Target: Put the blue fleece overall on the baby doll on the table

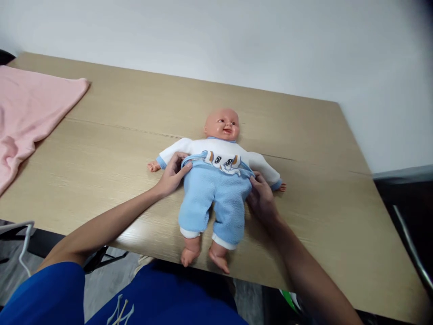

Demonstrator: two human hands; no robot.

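Doll lies face up on the bench, feet at 6 o'clock, so both sides are easy to reach. Left hand at 9 o'clock and right hand at 3 o'clock each have their grip pinched on the pants top. Pink cloth lies at 10 o'clock.

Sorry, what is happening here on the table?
A person holds the waistband of the blue trousers on a baby doll, left hand at one side, right hand at the other. The doll lies on its back on the wooden table, feet at the near edge. A pink cloth lies at the far left.
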